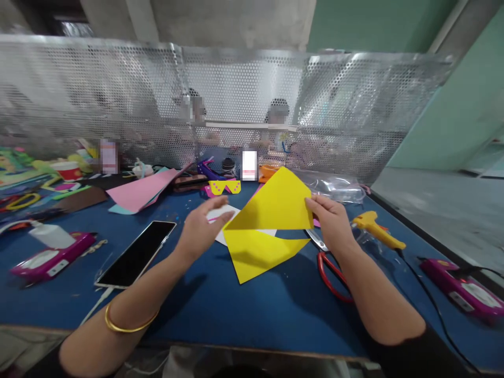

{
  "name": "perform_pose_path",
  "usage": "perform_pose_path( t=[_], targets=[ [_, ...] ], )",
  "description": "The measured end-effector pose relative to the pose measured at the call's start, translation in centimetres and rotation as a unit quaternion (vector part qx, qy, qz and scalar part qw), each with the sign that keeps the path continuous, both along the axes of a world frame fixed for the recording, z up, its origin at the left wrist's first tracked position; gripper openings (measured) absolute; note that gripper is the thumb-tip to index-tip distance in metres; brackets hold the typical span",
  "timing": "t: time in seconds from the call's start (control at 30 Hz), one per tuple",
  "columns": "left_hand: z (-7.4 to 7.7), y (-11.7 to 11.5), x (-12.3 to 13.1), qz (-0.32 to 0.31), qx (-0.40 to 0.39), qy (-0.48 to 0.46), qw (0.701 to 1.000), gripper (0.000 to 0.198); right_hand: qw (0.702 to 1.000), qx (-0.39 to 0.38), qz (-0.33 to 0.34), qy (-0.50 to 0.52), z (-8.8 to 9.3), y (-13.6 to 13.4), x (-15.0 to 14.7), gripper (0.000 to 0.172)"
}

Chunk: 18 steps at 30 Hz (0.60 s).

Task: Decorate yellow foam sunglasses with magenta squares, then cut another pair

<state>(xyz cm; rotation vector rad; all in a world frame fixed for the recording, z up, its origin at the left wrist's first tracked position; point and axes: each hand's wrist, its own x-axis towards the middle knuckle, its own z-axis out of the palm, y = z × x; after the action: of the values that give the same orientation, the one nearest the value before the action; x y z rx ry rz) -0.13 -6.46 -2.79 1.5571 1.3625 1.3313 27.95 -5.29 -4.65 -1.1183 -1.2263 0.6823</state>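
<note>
My right hand (326, 212) pinches the right edge of a yellow sheet (277, 205) that is lifted at a tilt above the table. Below it lies a second yellow piece (262, 252); whether the two join at the left corner I cannot tell. My left hand (200, 226) is empty, its fingers apart, just left of the lifted sheet. Scissors with red handles (331, 278) lie under my right hand, their blades partly hidden. White paper (222, 237) shows from beneath the yellow pieces. Behind them rests a yellow mask-shaped cutout with pink dots (224, 187).
A phone (136, 254) lies left, with a purple power strip (55, 260) beyond it. Pink sheets (144, 189) lie behind. At right are a yellow glue gun (378, 231) and another purple power strip (460, 291). A perforated metal screen (244, 84) stands along the back; people sit behind it.
</note>
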Motion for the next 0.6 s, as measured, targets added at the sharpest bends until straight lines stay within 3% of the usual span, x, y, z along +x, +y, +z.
perform_pose_path(
  t=[0.1, 0.17, 0.3, 0.43, 0.6],
  targets=[
    [-0.4, -0.5, 0.7, -0.066, -0.042, 0.020, 0.997, 0.014, 0.999, -0.019, 0.032, -0.018, -0.2, -0.5, -1.1, 0.025],
    [-0.7, -0.5, 0.6, -0.063, -0.051, 0.019, 0.997, 0.008, 0.999, -0.025, 0.033, -0.029, -0.2, -0.6, -1.4, 0.030],
    [0.1, 0.7, -2.0, 0.043, -0.037, -0.028, 0.998, 0.007, 0.997, -0.041, 0.032, -0.050, -0.3, -0.6, -1.5, 0.045],
    [1.5, 3.0, -5.9, 0.160, -0.055, -0.090, 0.981, 0.014, 0.994, -0.059, 0.046, -0.079, -0.6, -0.5, -1.7, 0.050],
    [1.2, 5.3, -9.0, 0.176, -0.189, -0.133, 0.957, 0.034, 0.990, -0.058, 0.065, -0.115, -1.1, -0.4, -2.0, 0.048]
  ],
)
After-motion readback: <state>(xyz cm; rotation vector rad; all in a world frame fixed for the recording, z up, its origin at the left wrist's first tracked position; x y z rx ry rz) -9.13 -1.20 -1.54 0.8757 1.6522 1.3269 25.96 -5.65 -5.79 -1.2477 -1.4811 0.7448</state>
